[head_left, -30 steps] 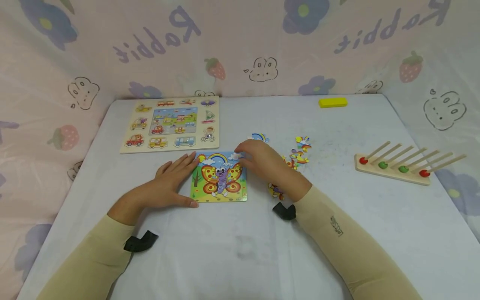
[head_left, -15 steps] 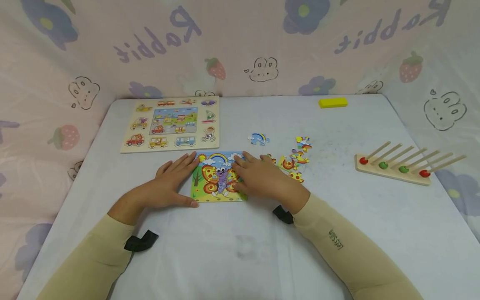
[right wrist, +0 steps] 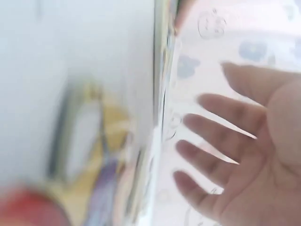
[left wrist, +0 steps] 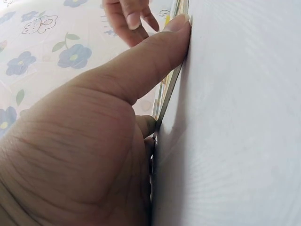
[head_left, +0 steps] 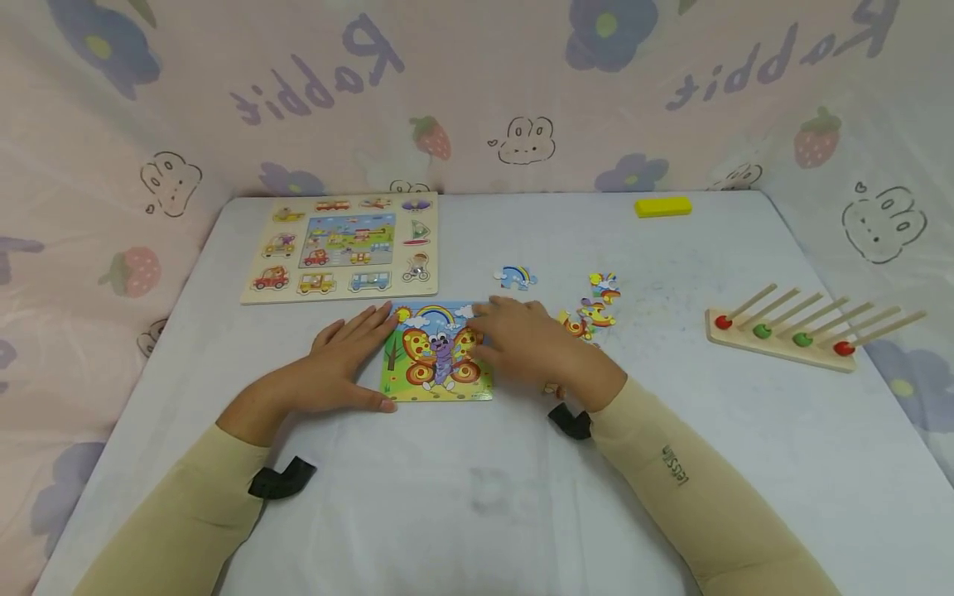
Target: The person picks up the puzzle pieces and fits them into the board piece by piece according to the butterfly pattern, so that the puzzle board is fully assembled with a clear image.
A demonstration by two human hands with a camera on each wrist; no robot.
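Observation:
A square butterfly picture puzzle lies flat on the white-covered table. Along its left edge rests my left hand, fingers straight and thumb by the lower left corner; the left wrist view shows that thumb against the board's edge. My right hand is over the puzzle's right edge. In the right wrist view the right hand has its fingers spread, holds nothing and is apart from the board. A rainbow jigsaw piece lies beyond the right hand, and other loose pieces lie to its right, partly hidden by it.
A larger wooden vehicle puzzle lies at the back left. To the far right stands a wooden peg board with slanted sticks and red and green beads. A yellow block sits near the back edge. Patterned cloth hangs behind.
My right hand goes from the puzzle's upper right corner down onto its right side, then draws back to the right and lifts off. The left hand stays put. The rainbow piece is now uncovered.

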